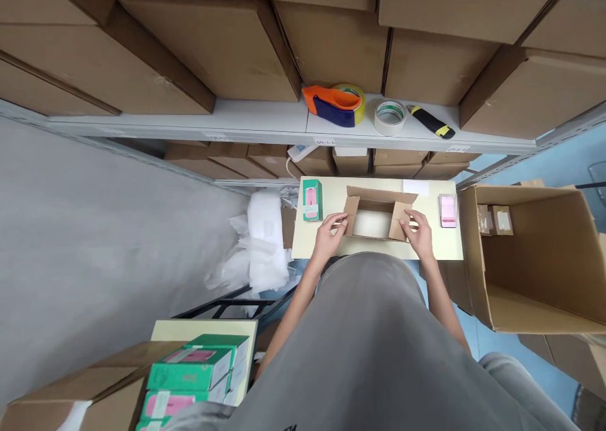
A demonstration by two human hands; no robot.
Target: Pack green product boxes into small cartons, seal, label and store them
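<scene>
Open carton (pixel 377 213) on small table (pixel 440 245), left hand (pixel 330 229) and right hand (pixel 416 229) gripping its side flaps (both hands touching)

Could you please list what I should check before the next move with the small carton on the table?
1. Small carton top flaps open: ok.
2. Left hand on its left flap: ok.
3. Right hand on its right flap: ok.
4. Carton's bottom sealed: cannot tell.
5. Green box left of the carton, apart from it: ok.
6. Tape dispenser on the shelf above: ok.
</scene>
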